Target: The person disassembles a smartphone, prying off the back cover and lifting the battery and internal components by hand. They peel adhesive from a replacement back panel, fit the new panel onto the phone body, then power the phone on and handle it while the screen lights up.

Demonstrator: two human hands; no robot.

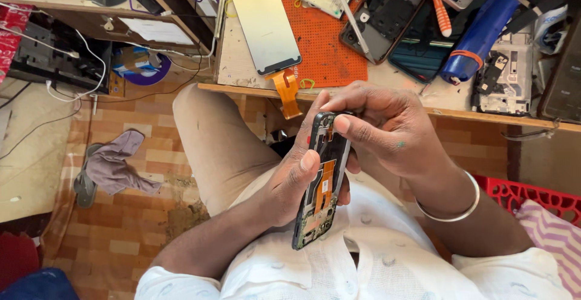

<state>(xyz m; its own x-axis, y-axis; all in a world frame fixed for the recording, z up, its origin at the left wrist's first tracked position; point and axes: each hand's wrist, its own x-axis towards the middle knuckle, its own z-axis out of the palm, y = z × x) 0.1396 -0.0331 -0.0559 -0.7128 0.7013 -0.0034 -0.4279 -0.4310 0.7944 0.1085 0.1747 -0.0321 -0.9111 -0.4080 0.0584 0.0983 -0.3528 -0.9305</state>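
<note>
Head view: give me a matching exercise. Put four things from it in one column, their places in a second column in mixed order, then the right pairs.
Things:
1. opened phone
2. loose screen panel
3. grey cloth
4. silver bangle

Places:
A. on the tiled floor
B. around the right wrist
C. lying on the workbench, its orange ribbon hanging over the edge
D. held over the lap by the left hand, with the right hand at its top end

Pairs: 1-D, 2-C, 3-A, 4-B
</note>
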